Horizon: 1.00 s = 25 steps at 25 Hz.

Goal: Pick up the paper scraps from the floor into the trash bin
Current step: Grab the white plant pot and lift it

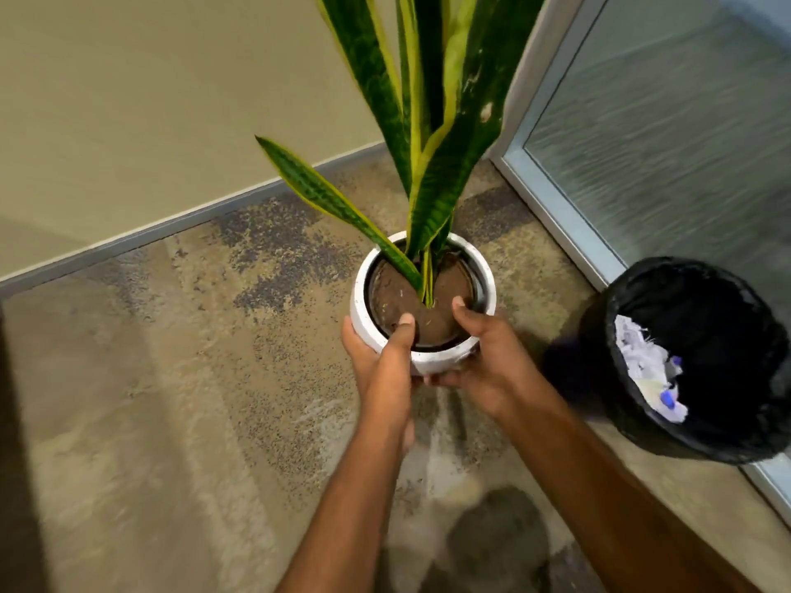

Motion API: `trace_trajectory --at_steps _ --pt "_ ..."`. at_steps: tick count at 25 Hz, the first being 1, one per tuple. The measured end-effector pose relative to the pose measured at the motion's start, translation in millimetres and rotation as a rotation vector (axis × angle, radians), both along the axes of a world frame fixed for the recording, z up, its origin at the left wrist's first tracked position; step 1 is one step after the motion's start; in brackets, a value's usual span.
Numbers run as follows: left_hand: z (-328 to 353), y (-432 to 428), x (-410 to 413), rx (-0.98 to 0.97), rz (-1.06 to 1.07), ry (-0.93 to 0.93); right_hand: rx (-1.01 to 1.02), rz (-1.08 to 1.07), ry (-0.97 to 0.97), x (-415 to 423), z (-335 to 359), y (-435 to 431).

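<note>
nearest, at the bottom edge: two bare forearms, stretched forward over mottled beige and grey carpet (171,378), blurred just below the wrists.

next, the left hand (385,361) and right hand (488,357), side by side on the near wall of a round white pot (441,362). left hand wrapped round the pot's near-left side, fingers curled against the outside, left thumb (404,327) hooked over the rim and down onto the soil (398,297). right hand clasping the near-right side the same way, right thumb (460,306) over the rim, fingertips tucked beneath and mostly hidden. impossible to tell whether lifted or standing on the carpet.

inside the pot, a dark inner ring around brown soil, and rising from it a snake plant (445,173), long green leaves edged in yellow, one shorter leaf leaning left.

to the right of the pot and apart from it, the trash bin (599,336), lined with a black bag, close against the glass. paper scraps (644,365) inside the bin, a white and purple heap against its near-left inner wall.

farthest: a grey baseboard (171,226) under a plain beige wall (150,100) on the left, and on the right a frosted glass panel (663,122) in a pale metal frame (552,207), meeting in the corner behind the plant.
</note>
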State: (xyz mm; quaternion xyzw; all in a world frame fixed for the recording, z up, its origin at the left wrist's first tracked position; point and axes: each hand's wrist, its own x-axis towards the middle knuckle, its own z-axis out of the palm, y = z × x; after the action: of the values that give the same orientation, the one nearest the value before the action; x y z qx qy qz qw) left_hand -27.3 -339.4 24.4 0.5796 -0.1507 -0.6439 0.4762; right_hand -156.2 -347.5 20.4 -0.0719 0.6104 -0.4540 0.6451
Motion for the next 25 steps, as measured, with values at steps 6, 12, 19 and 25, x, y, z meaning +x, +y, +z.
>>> trace_trajectory --at_steps 6,12,19,25 --pt "175 -6 -20 0.079 -0.019 -0.098 0.027 0.032 -0.131 -25 166 1" --pt "256 -63 -35 0.054 -0.064 -0.118 0.199 0.181 -0.029 -53 262 -49" --pt "201 -182 -61 -0.038 -0.206 -0.288 0.348 0.074 -0.268 -89 217 -146" --pt "148 -272 -98 -0.101 -0.395 -0.504 0.378 -0.139 -0.280 -121 152 -214"
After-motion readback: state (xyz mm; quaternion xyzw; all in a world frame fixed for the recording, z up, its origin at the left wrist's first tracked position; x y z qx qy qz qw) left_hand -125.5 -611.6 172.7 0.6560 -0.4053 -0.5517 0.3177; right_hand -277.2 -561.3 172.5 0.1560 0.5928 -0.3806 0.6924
